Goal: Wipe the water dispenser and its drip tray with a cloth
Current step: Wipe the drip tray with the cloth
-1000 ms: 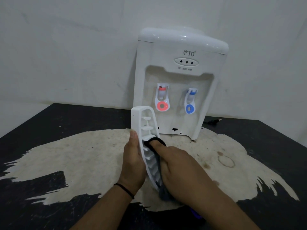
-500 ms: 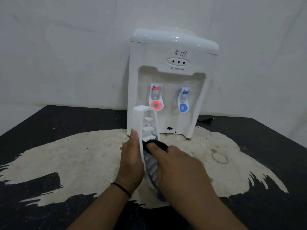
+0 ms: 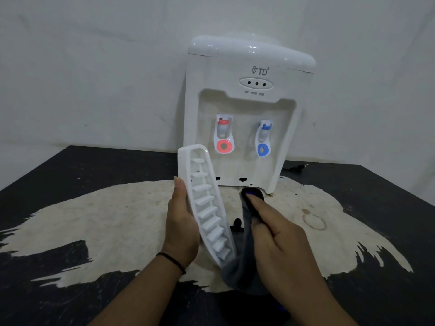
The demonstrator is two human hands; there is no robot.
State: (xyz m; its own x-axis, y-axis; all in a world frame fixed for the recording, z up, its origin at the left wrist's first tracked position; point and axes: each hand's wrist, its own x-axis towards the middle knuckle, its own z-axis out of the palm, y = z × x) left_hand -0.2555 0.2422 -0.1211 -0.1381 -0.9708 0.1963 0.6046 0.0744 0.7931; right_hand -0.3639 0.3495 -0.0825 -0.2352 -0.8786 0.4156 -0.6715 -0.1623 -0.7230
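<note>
A white water dispenser (image 3: 249, 109) with a red tap and a blue tap stands at the back of the table against the wall. My left hand (image 3: 182, 222) holds the white slatted drip tray (image 3: 207, 208) upright in front of it, slats facing right. My right hand (image 3: 277, 236) holds a dark grey cloth (image 3: 244, 267) just right of the tray, apart from its slats. The cloth is wrapped over my extended fingers and hangs down below the hand.
The black table (image 3: 70, 175) has a large worn pale patch (image 3: 106, 220) across its middle. A ring stain (image 3: 314, 222) lies to the right. A black power plug (image 3: 295, 167) rests behind the dispenser's right side. A white wall rises behind.
My right hand with the cloth has come off the tray's slats and moved to the right. The tray has tilted so its slatted face shows more.
</note>
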